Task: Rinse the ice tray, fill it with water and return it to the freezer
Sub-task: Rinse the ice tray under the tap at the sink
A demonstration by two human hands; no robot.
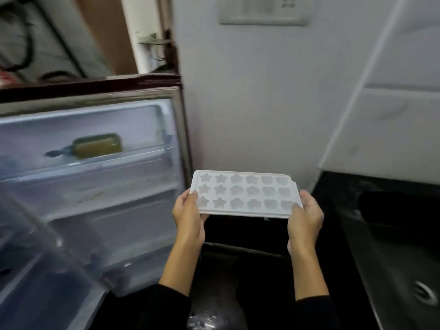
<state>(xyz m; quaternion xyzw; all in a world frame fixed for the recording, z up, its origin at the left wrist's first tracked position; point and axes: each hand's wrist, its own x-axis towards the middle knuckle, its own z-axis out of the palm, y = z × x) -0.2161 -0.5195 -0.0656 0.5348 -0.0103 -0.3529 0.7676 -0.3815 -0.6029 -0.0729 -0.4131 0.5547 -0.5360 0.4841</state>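
The freezer [90, 163], its compartment standing open, fills the space to the left of the ice tray [245, 192]; its interior is pale with shelves, and the frame is blurred. The dark table [357, 234] lies to the right of and below the tray, with a steel sink [404, 282] set into it. A white wall [250, 103] rises behind the tray, bearing a switch plate [264, 10] high above it. On the freezer's upper shelf, well to the left of the tray, lies a yellowish container [97, 145]. The white ice tray is held level in the air just right of the freezer opening; its cells are star- and heart-shaped, and their contents cannot be told. The left hand [189, 215] grips the tray's left end, thumb on top. The right hand [306, 215] grips the right end likewise.
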